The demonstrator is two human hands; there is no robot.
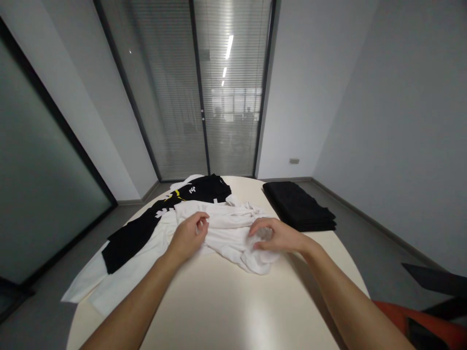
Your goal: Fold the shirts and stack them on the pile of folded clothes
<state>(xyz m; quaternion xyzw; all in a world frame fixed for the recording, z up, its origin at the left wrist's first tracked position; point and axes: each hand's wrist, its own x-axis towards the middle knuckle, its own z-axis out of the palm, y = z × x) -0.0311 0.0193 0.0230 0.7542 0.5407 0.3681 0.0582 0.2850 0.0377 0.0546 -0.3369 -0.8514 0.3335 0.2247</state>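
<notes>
A crumpled white garment (229,221) lies across the middle of the pale table (219,306). My left hand (189,236) is at its left part, fingers curled, with a small gap between thumb and forefinger and no cloth visibly pinched. Over the garment's right part, my right hand (275,236) is spread in a loose C shape, thumb and fingers apart. To the left are a black garment (134,238) with white and yellow prints and other white cloth (127,277), partly overlapping.
A stack of folded black cloth (295,204) sits at the table's right back edge. An orange and black chair (419,321) stands at the lower right. Beyond the table are a glass door with blinds (233,131) and grey walls.
</notes>
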